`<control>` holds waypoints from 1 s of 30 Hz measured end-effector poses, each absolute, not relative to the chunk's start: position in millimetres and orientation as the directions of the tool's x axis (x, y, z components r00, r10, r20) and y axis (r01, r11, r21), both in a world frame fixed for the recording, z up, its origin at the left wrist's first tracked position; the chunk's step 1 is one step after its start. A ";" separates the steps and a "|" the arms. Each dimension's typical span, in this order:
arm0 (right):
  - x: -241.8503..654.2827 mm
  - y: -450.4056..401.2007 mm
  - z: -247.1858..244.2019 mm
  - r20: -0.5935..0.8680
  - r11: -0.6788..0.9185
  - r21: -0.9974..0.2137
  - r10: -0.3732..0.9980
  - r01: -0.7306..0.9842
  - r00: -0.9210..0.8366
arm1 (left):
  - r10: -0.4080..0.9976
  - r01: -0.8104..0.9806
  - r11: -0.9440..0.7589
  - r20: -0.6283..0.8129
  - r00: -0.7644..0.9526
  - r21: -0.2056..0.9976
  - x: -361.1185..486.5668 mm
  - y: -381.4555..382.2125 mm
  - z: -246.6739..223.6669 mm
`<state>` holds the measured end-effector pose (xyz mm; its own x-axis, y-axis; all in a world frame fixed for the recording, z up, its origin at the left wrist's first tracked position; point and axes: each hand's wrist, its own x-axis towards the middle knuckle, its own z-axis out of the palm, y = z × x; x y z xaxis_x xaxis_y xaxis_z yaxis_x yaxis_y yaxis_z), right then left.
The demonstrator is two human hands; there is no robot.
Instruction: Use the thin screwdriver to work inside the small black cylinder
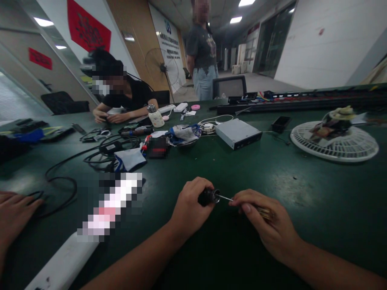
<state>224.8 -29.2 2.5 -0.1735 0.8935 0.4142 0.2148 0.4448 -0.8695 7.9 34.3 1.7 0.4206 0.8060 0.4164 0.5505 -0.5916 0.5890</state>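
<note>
Left hand (pixel 190 205) in a closed grip around a small black cylinder (pixel 207 197) with a metal-rimmed end, right hand (pixel 260 221) in a narrow grip on a thin screwdriver-like tool (pixel 225 197), its shaft tip at that rimmed end, both over the dark green table (pixel 302 201).

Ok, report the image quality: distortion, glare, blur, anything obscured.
Head view: wide-angle distortion bows the far edge of the green tabletop and the walls; glare from the ceiling lights pools on the tabletop's right side; a pixelated block hides part of the white strip; the left hand, right hand, black cylinder and thin-shafted tool look reasonably sharp.
</note>
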 end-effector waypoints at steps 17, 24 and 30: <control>224.7 -27.2 1.3 0.315 0.341 -0.897 0.940 0.281 -0.134 | 0.804 0.508 -0.590 0.403 0.437 0.628 8.3 34.5 3.0; 226.0 -27.4 -0.2 0.264 0.278 -0.939 0.960 0.203 -0.093 | 0.782 0.455 -0.615 0.425 0.457 0.643 7.1 34.7 -1.7; 225.7 -27.1 1.4 0.252 0.281 -0.933 0.956 0.223 -0.149 | 0.785 0.459 -0.608 0.401 0.473 0.648 6.7 33.7 -1.9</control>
